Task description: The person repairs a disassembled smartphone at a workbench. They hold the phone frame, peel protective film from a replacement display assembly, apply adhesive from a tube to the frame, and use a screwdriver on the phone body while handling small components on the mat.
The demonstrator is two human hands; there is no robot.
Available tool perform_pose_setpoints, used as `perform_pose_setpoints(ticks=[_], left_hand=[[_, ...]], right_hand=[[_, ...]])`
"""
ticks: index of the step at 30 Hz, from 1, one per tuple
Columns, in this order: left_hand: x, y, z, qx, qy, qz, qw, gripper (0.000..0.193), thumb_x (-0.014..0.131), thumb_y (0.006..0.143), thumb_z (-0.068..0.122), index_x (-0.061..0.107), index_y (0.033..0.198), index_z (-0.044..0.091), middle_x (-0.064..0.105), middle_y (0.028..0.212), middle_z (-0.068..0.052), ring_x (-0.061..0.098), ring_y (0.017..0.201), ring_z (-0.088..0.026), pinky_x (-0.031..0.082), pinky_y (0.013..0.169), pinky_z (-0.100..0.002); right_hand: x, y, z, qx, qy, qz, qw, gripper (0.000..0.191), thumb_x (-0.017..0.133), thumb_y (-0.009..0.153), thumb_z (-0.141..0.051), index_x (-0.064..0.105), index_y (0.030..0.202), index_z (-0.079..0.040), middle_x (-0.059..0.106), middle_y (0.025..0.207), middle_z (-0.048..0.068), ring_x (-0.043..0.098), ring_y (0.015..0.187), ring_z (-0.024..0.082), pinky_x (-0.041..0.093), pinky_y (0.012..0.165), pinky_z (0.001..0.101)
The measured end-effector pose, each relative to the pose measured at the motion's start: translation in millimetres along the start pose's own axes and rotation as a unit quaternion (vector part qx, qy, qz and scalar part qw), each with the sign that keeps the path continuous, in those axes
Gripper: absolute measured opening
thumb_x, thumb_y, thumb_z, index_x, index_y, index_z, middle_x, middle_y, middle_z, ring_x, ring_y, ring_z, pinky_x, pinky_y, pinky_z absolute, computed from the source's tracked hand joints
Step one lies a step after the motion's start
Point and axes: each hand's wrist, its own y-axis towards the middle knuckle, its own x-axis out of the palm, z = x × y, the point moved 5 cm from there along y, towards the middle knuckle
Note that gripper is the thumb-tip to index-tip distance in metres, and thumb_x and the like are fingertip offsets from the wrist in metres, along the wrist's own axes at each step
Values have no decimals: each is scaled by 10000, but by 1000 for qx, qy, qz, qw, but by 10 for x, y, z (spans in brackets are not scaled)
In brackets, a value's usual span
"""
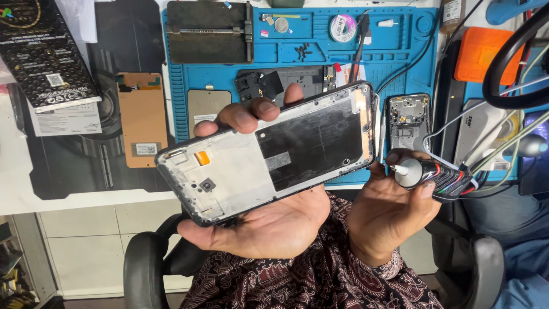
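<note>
My left hand [269, 220] is under the phone frame [269, 151] and holds it up, palm below and fingers curled over its far edge; the frame is tipped, with its inside facing me, and I can see a dark patch and a small orange bit on it; my right hand [389, 214] is closed around a small glue tube [437, 176], and the tube's white tip points at the right end of the frame, just beside it; behind my hands the blue mat [400, 51] lies on the worktop; on the mat are a dark flat holder [209, 31], a small roll of tape [342, 27] and another phone body [408, 117]; to the left lie a brown screen part [142, 117] and a black box [37, 51]; my patterned sleeve [320, 274] is down low.
</note>
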Motion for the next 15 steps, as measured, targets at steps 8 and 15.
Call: perform_pose_setpoints(ticks=[8,15], left_hand=[[22,20,-10,8,2,-11,1000,842,351,1052,771,454,1399,12,518,1195,-178,525,1182,-328,315,1200,-598],[-23,35,29,-4,26,24,999,899,369,983,799,444,1411,11,431,1395,-200,482,1291,-371,298,1205,-639]], right_hand=[[44,-1,-11,1,4,-13,1000,326,601,1173,-283,583,1273,27,596,1176,103,593,1075,191,558,906,356],[36,-31,-15,-9,-3,-24,1000,313,597,1178,-307,591,1243,0,604,1153,89,596,1075,180,540,880,351]])
